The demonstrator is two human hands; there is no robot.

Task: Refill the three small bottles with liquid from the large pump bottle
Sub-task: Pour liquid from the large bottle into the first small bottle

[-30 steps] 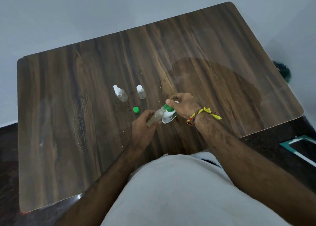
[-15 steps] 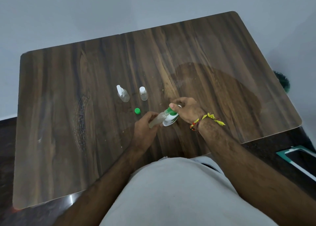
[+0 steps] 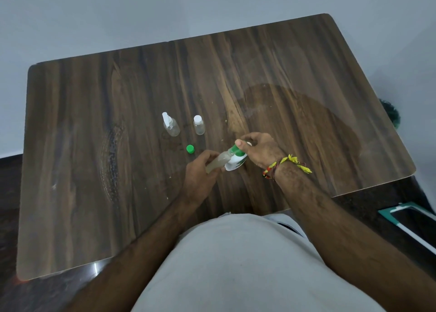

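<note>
Fingers of my left hand [image 3: 200, 174] curl round a small bottle [image 3: 218, 163] just below the centre of the frame, holding it tilted with its open mouth up and to the right. That mouth meets the green nozzle of the large pump bottle [image 3: 237, 161], a white bottle standing right beside it on the wooden table [image 3: 94, 146]. My right hand [image 3: 258, 150] sits on top of the pump, thumb pressed on the green head and the other fingers bent loosely over it, so I read it as gripping the pump. I see cloudy liquid inside the small bottle, though I cannot tell how full it is.

Up and to the left of my hands, a green cap [image 3: 190, 149] lies on the table by itself. Further up stand the other two small bottles, apart from each other: a clear spray bottle [image 3: 171, 125] with a white top at the left, and a clear capped bottle [image 3: 199, 125] with a white lid at the right. Both stand upright, near the middle of the frame.

A band of coloured threads [image 3: 286, 166] wraps my right wrist. At the lower right of the frame, off the table, I see a teal-edged object [image 3: 401, 219] on the dark floor.
</note>
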